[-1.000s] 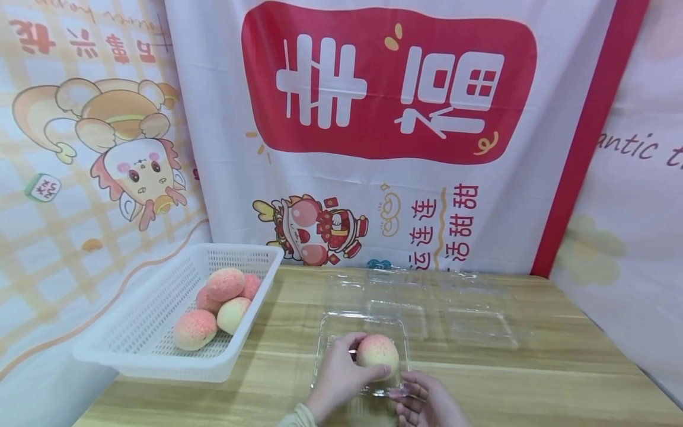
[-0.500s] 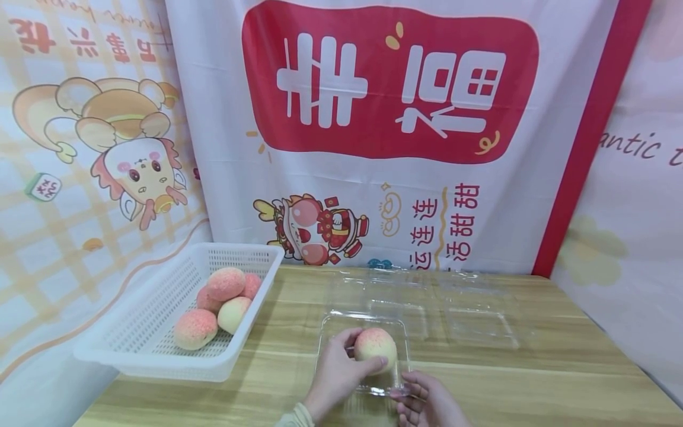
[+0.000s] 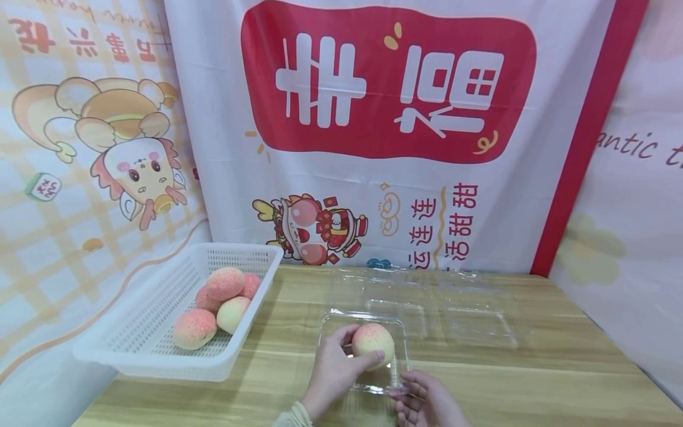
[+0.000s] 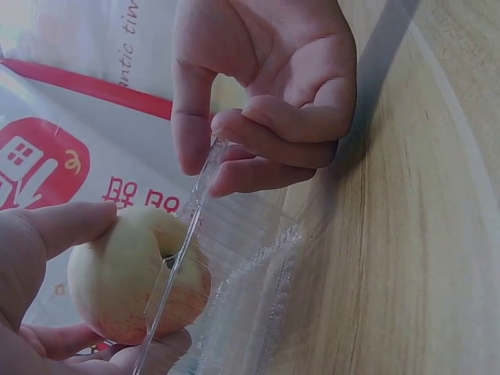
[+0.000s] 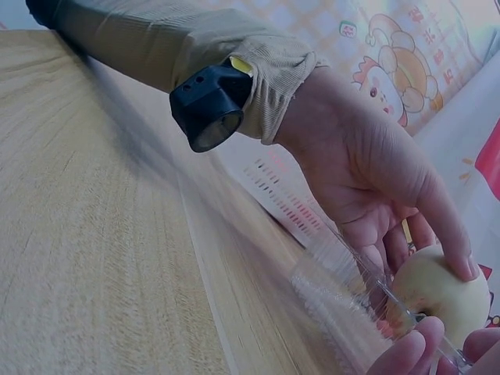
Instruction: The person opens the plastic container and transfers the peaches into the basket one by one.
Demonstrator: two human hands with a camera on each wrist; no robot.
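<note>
A pale yellow peach with a pink blush (image 3: 373, 344) is gripped in my left hand (image 3: 332, 370), thumb on its near side. It is over a clear plastic box (image 3: 377, 390), within the outline of its rim. At the box's near right corner, my right hand (image 3: 429, 400) pinches the rim between thumb and fingers. The left wrist view shows the peach (image 4: 117, 269) with its stem hollow facing the clear rim, and the right hand (image 4: 269, 101) on that rim. In the right wrist view the left hand (image 5: 375, 168) curls round the peach (image 5: 453, 297).
A white slotted basket (image 3: 155, 370) with several pink and yellow peaches (image 3: 195, 329) stands on the left. Several more clear plastic boxes (image 3: 480, 311) sit behind on the wooden table (image 3: 560, 379). Printed cloths (image 3: 224, 148) hang round the back and sides.
My left hand has shifted the peach slightly away and to the left over the box. My right hand stays on the box's corner.
</note>
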